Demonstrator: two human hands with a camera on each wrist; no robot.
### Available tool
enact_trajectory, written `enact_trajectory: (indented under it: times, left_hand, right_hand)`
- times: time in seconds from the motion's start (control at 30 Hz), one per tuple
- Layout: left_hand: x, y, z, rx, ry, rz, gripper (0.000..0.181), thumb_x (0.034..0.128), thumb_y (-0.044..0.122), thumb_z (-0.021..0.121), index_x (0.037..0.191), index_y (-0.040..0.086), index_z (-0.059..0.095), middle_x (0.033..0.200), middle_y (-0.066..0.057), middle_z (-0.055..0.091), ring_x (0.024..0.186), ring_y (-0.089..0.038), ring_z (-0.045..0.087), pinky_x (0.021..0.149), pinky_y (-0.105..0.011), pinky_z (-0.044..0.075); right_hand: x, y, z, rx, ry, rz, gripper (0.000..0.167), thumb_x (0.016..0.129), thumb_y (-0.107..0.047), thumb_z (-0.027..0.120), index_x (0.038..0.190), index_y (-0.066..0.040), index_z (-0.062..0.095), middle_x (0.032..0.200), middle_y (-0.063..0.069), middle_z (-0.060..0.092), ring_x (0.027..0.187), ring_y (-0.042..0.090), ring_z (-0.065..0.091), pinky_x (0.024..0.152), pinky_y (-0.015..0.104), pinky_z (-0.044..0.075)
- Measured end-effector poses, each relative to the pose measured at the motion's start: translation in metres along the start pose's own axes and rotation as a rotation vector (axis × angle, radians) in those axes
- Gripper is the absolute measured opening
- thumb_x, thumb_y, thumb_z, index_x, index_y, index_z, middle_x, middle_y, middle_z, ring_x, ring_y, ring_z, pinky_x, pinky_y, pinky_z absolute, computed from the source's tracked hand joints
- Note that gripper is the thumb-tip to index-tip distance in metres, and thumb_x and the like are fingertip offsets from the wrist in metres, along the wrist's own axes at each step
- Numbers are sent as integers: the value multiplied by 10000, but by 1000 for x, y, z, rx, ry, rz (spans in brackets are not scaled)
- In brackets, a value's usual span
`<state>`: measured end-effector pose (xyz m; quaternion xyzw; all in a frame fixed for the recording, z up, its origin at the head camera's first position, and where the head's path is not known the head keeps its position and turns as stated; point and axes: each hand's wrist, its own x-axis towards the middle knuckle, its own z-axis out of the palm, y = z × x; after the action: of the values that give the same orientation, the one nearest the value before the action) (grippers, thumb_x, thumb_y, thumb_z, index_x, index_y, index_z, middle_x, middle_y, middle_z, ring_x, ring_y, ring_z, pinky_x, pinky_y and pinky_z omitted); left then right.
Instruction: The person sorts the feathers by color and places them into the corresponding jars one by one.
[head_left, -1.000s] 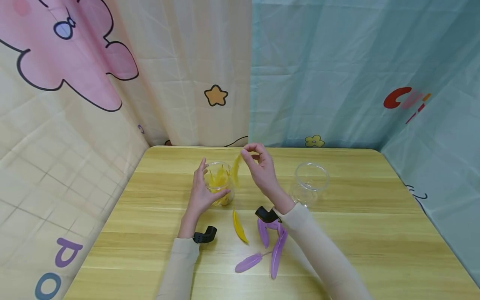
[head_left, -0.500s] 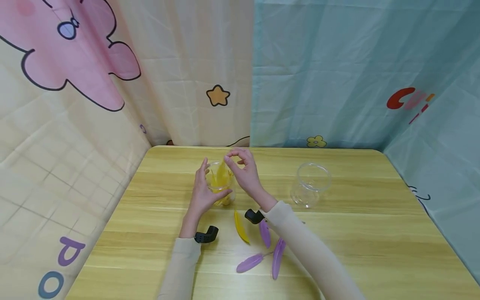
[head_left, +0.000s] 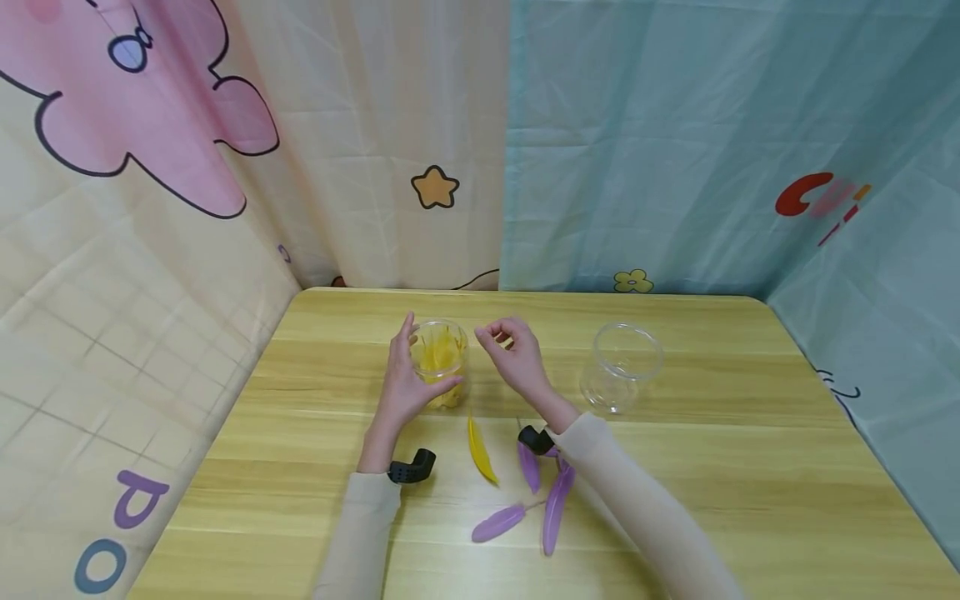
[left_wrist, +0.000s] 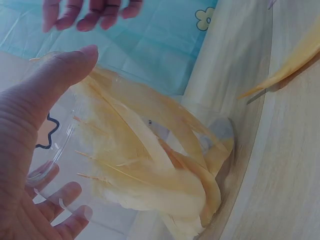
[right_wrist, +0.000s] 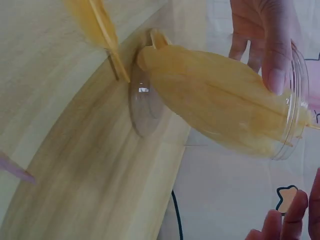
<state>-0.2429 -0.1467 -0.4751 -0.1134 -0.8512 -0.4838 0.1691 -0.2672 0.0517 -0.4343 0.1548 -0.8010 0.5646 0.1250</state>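
Note:
My left hand (head_left: 401,383) holds a transparent jar (head_left: 459,385), thumb on the near side and fingers on the far side. The jar stands upright on the table, packed with yellow feathers (right_wrist: 215,100) whose quills point up to the rim. Just right of the jar's mouth is my right hand (head_left: 517,358), its fingers loosely bent with nothing between them. One loose yellow feather (head_left: 480,454) lies in front of the jar. Several purple feathers (head_left: 498,524) are spread to its right, partly hidden under my right wrist.
A second transparent jar (head_left: 611,393) stands on the right of the wooden table (head_left: 750,467). Printed curtains (head_left: 637,150) hang behind the table and at both sides. A black wrist camera (head_left: 411,468) sits on my left wrist, another (head_left: 536,439) on the right.
My right hand brought a yellow feather over the jar, let it go inside, and drew back to the right. My left hand has stayed on the jar.

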Motion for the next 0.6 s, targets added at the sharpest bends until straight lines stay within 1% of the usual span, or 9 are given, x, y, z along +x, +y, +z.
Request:
enact_trajectory:
  times: [0.07, 0.1, 0.2, 0.27, 0.3, 0.37, 0.43, 0.5, 0.6]
  left_hand:
    - [0, 0, 0, -2, 0, -4, 1219, 646, 366, 876, 1524, 317, 33, 1453, -103, 281, 1299, -320, 318, 1001, -530, 338]
    - [0, 0, 0, -2, 0, -4, 1218, 646, 368, 876, 1524, 316, 33, 1454, -102, 279, 1299, -321, 317, 999, -533, 339]
    - [-1, 0, 0, -2, -2, -4, 1215, 648, 377, 872, 1524, 312, 33, 1457, -99, 274, 1303, -324, 311, 998, -537, 340]
    - [-1, 0, 0, -1, -3, -10, 1215, 649, 386, 869, 1520, 334, 24, 1461, -91, 269, 1308, -317, 306, 1003, -534, 336]
    - [-1, 0, 0, 0, -4, -12, 1214, 649, 390, 868, 1519, 340, 22, 1463, -89, 268, 1310, -313, 305, 1005, -532, 334]
    - [-1, 0, -1, 3, -4, -17, 1212, 650, 397, 865, 1515, 356, 16, 1465, -86, 265, 1312, -308, 304, 1008, -527, 332]
    - [-1, 0, -1, 6, -4, -21, 1211, 652, 399, 863, 1510, 371, 10, 1465, -84, 266, 1312, -303, 305, 1012, -522, 330]
    - [0, 0, 0, 8, -5, -20, 1210, 653, 399, 862, 1510, 370, 8, 1465, -88, 266, 1313, -304, 306, 1014, -521, 328]
    - [0, 0, 0, 10, -4, -19, 1212, 652, 398, 862, 1512, 365, 9, 1462, -87, 271, 1312, -303, 309, 1018, -517, 325]
  right_hand:
    - [-3, 6, -2, -27, -59, 97, 223, 883, -286, 686, 779, -91, 664, 879, 21, 582, 794, 206, 507, 668, 318, 414]
    - [-4, 8, -3, -48, -103, 147, 229, 872, -301, 697, 772, -97, 670, 870, 12, 588, 765, 187, 504, 647, 302, 413]
    - [-8, 17, -5, -142, -279, 247, 212, 844, -308, 726, 778, -109, 688, 833, -14, 598, 701, 149, 485, 600, 267, 395]
    - [-11, 21, -5, -204, -399, 270, 190, 829, -285, 743, 784, -107, 696, 792, -21, 604, 660, 138, 473, 563, 260, 384]
    - [-12, 23, -5, -232, -451, 269, 182, 822, -276, 750, 785, -105, 698, 771, -25, 612, 644, 131, 471, 554, 252, 380]
    - [-14, 26, -4, -277, -522, 260, 172, 807, -264, 764, 786, -106, 698, 741, -37, 614, 631, 113, 467, 548, 240, 377]
    - [-16, 28, -2, -330, -563, 255, 172, 793, -275, 774, 768, -121, 700, 704, -53, 614, 596, 103, 475, 526, 236, 380]
    - [-18, 30, 2, -395, -586, 261, 183, 788, -313, 775, 744, -152, 701, 668, -72, 606, 579, 97, 480, 517, 237, 382]
    - [-18, 29, 7, -503, -606, 270, 222, 778, -381, 770, 698, -188, 697, 625, -80, 594, 617, 123, 502, 560, 265, 397]
